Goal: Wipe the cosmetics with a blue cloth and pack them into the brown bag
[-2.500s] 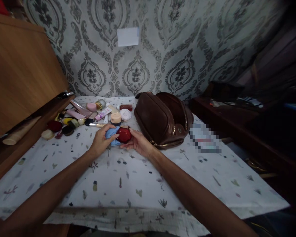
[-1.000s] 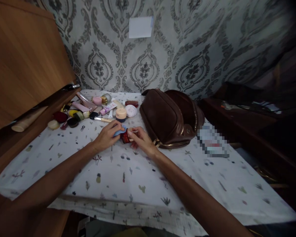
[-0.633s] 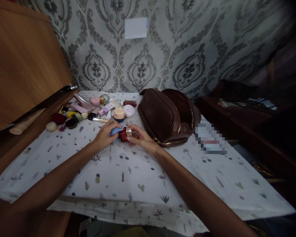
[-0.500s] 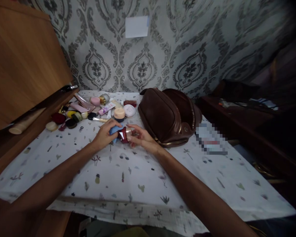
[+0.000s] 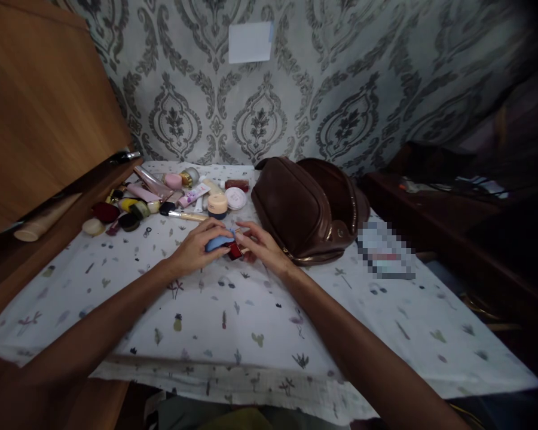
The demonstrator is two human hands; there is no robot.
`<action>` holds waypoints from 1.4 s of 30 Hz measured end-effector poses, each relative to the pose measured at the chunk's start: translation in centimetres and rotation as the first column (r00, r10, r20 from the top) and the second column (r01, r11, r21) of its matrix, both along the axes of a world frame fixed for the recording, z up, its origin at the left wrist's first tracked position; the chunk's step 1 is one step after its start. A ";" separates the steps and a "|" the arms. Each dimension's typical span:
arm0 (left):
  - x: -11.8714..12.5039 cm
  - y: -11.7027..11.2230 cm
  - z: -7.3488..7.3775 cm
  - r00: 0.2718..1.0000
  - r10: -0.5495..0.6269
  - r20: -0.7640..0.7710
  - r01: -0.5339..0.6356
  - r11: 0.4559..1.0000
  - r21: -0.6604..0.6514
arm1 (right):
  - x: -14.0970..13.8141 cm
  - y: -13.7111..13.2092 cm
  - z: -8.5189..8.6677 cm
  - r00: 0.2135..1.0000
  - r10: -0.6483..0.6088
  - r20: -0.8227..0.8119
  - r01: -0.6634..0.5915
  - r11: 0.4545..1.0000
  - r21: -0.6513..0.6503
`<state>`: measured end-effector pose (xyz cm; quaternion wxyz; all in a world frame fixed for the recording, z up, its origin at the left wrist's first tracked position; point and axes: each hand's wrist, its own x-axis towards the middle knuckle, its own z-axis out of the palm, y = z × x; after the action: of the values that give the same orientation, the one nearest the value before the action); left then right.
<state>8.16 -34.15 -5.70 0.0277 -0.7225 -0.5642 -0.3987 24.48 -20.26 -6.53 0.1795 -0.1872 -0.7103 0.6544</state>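
Observation:
My left hand (image 5: pixel 196 246) is closed on a small blue cloth (image 5: pixel 219 242) and presses it against a little red container (image 5: pixel 235 250). My right hand (image 5: pixel 260 246) grips that red container from the right, fingers curled round it. Both hands meet over the patterned white tablecloth (image 5: pixel 233 310), just left of an open brown leather bag (image 5: pixel 305 209). Most of the red container is hidden by the cloth and my fingers.
Several cosmetics lie at the back left: a peach-lidded jar (image 5: pixel 217 205), a white round compact (image 5: pixel 236 197), a brush (image 5: pixel 179 214), tubes and small pots (image 5: pixel 130 212). A wooden board (image 5: pixel 40 119) leans on the left. A dark side table (image 5: pixel 430 203) stands to the right.
The red container has been turned in my right hand while the left hand rubs the blue cloth over it; now the cloth covers more of it. The view has shifted slightly.

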 end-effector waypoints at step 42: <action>1.1 -0.4 0.1 0.977 0.049 -0.206 -0.018 0.989 0.147 | -0.5 1.1 -1.5 0.996 -0.093 0.019 0.089 0.985 0.147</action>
<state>9.28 -34.56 -5.60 0.1459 -0.7469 -0.5399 -0.3597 23.95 -19.17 -8.05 0.2131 -0.2142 -0.7494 0.5892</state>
